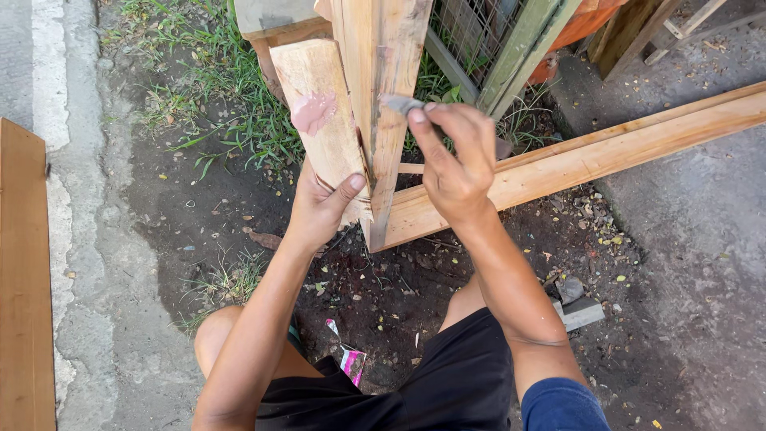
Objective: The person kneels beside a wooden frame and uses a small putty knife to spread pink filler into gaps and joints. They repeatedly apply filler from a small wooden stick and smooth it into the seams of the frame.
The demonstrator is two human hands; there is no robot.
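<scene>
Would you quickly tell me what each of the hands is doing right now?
Left hand: closed around the lower end of the short wooden board.
Right hand: closed on a small flat metal blade at the upright plank.

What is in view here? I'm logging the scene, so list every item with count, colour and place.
Small wood block: one, pale with a pink smear, held upright at centre.
Scraper: one, grey, at the upright plank.
Upright plank: one, weathered, top centre.
Long beam: one, light brown, slanting right.
Board: one, brown, left edge.
Wrapper: one, pink and white, on the dirt.
Left hand: grips the block.
Right hand: holds the scraper.
</scene>
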